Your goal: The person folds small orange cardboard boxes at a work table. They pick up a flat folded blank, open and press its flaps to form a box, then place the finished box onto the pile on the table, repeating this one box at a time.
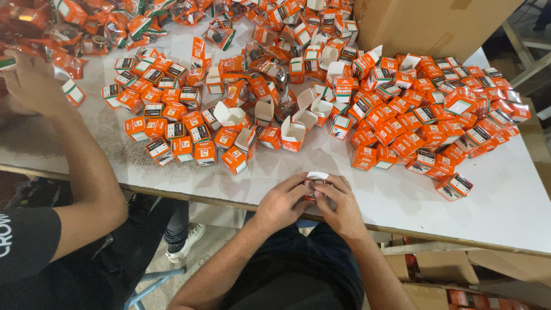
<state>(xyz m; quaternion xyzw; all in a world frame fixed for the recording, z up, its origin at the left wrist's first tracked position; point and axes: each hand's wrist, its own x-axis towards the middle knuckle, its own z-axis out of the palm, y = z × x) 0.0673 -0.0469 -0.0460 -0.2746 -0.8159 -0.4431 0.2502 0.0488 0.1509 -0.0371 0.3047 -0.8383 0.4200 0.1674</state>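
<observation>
Your forearms angle in over the near edge of the white table (402, 201), left hand (281, 201) and right hand (342, 206) meeting, fingers curled tight around a small orange-and-white carton (315, 179), with bare tabletop between them and the heaped orange cartons (402, 120) beyond.

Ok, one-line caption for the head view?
Both hands, left hand and right hand, hold a small orange box at the white table edge.
</observation>
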